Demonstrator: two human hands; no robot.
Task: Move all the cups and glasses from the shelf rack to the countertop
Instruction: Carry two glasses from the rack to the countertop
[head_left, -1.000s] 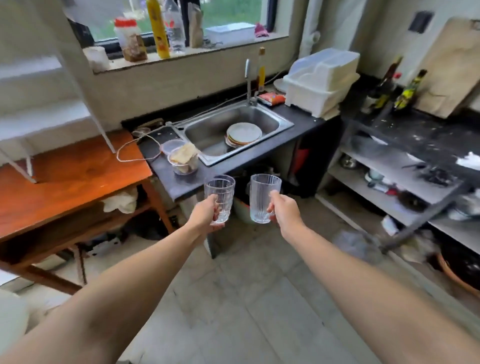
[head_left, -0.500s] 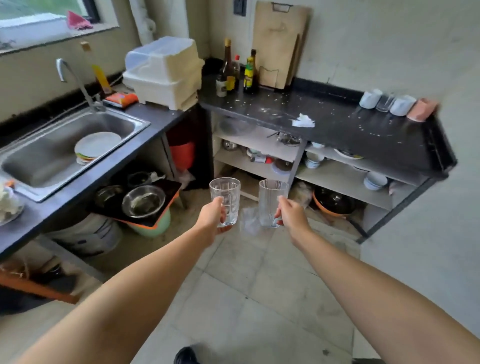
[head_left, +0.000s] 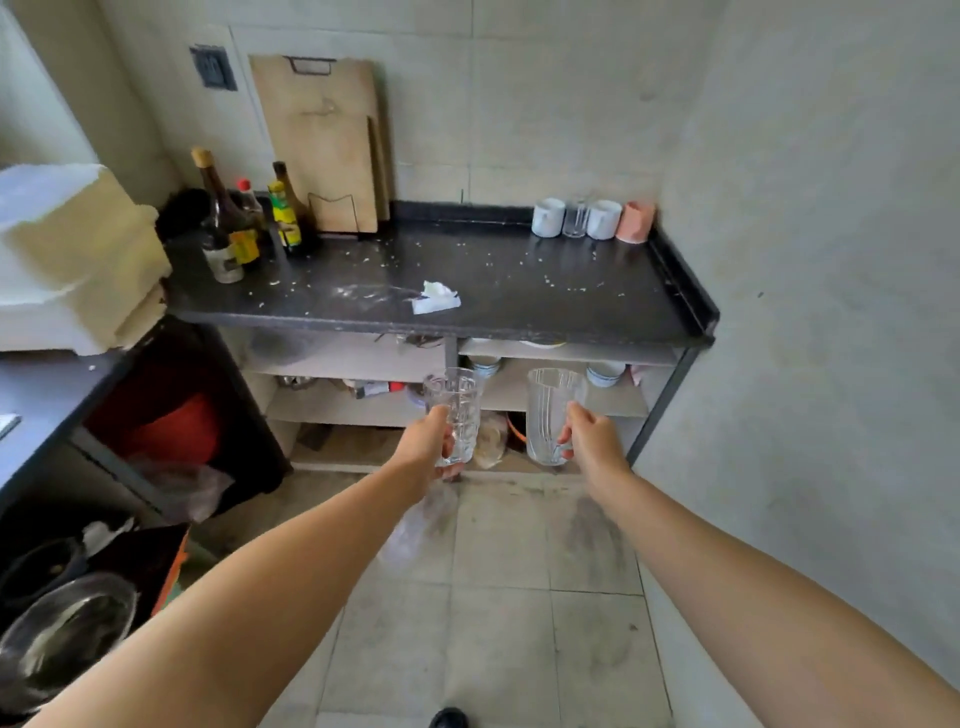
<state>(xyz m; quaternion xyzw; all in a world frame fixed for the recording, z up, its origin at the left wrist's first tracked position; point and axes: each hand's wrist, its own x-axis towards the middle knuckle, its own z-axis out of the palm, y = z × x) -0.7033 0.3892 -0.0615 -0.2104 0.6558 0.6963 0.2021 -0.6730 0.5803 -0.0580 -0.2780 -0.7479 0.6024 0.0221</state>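
Note:
My left hand (head_left: 423, 449) grips a clear patterned glass (head_left: 460, 410), held upright in front of me. My right hand (head_left: 595, 441) grips a second clear ribbed glass (head_left: 545, 410), also upright. Both are held out below the front edge of the black countertop (head_left: 519, 291). At the countertop's back right corner stand two white cups (head_left: 548, 217) (head_left: 603, 219), a small clear glass (head_left: 575, 220) between them and a pink cup (head_left: 636, 222).
Bottles (head_left: 228, 228) and leaning wooden cutting boards (head_left: 322, 140) fill the countertop's back left. A crumpled white tissue (head_left: 435, 299) lies near the front. Shelves (head_left: 561, 400) with bowls sit under the counter. A white dish box (head_left: 72, 254) is at left.
My view has swung right, from the sink to the black countertop, which now lies straight ahead and nearer. Both hands still hold their glasses.

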